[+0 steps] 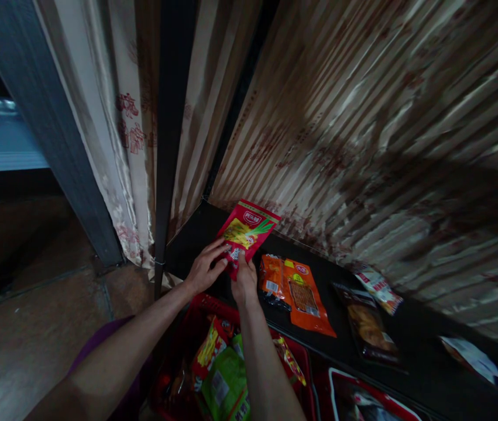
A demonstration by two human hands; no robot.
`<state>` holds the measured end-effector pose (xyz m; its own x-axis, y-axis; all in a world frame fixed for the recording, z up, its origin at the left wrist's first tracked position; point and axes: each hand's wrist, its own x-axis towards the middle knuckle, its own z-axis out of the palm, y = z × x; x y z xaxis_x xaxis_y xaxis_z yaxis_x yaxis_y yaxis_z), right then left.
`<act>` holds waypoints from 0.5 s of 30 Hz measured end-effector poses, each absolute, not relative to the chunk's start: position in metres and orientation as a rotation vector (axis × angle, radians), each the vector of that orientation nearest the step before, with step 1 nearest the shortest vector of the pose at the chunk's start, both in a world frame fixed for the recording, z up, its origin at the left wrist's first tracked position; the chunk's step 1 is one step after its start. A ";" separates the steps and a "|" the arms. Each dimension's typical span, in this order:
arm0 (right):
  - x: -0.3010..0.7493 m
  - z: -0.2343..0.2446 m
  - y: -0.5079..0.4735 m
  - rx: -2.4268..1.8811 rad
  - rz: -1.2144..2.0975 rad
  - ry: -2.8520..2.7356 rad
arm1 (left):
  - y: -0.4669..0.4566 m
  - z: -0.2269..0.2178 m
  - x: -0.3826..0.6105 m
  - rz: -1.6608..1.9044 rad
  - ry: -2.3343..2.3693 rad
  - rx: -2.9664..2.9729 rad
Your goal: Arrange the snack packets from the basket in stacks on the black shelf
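Observation:
Both my hands hold a red snack packet (246,234) with yellow print, upright at the left end of a dark shelf (191,240). My left hand (205,269) grips its lower left edge, fingers curled onto the front. My right hand (245,280) pinches its bottom edge from below. Just to the right, two orange packets (295,286) lie flat on the shelf.
Further right on the shelf lie a dark packet (369,324), a small red and white packet (380,289) and a white one (472,354). A red basket (205,304) below my arms holds green and red packets (222,374). A striped curtain (363,134) hangs behind; a black post (167,134) stands at left.

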<state>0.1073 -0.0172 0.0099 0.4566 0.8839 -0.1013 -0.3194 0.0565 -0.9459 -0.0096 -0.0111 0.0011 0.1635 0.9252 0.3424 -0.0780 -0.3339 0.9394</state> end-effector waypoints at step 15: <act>0.116 -0.011 0.039 -1.286 1.032 -0.494 | 0.027 -0.031 -0.005 1.484 1.291 1.259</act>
<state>0.1157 0.0391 -0.0110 0.4916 0.8394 -0.2316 -0.3462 -0.0556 -0.9365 -0.0055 0.0267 -0.0305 -0.2004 0.9629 0.1806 0.0452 -0.1750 0.9835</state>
